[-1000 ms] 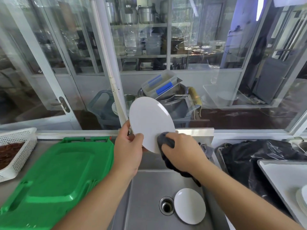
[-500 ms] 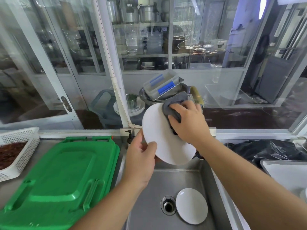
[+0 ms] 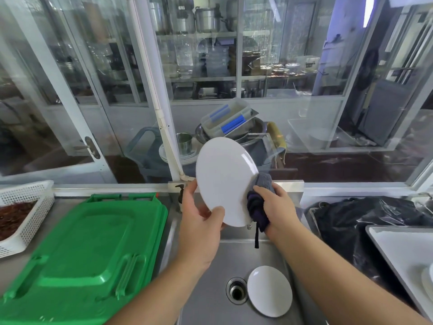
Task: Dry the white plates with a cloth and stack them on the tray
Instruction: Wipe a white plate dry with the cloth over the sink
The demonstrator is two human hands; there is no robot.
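Nearest you, a second round white plate (image 3: 269, 291) lies flat in the steel sink basin (image 3: 210, 301) just right of the drain (image 3: 237, 290), not yet taken up. Above the basin your left hand (image 3: 199, 227) pinches the lower left rim of the round white plate (image 3: 225, 180) you are drying, thumb on the near face and fingers (image 3: 191, 191) curled behind, so the plate stands tilted on edge. Your right hand (image 3: 277, 208) grips the bunched dark grey cloth (image 3: 257, 202), which now presses the plate's lower right rim; half a second ago it was up at the top edge and a second ago low on the face, so you have swept round the plate, and I judge this one nearly dry and close to ready for stacking. The white rectangular tray (image 3: 398, 249) sits at the right edge of the desk, with the rim of a white plate stack (image 3: 427, 280) just showing at the frame's edge. Beside it lies a crumpled black plastic bag (image 3: 365, 219). On the left of the desk (image 3: 14, 273) lie stacked green plastic boards (image 3: 82, 249) and a white perforated basket (image 3: 25, 216) of brown bits. Beyond the glass partition (image 3: 304, 113) stand a grey cart loaded with steel bowls and tubs (image 3: 229, 125) and shelves of steel pots (image 3: 206, 19).
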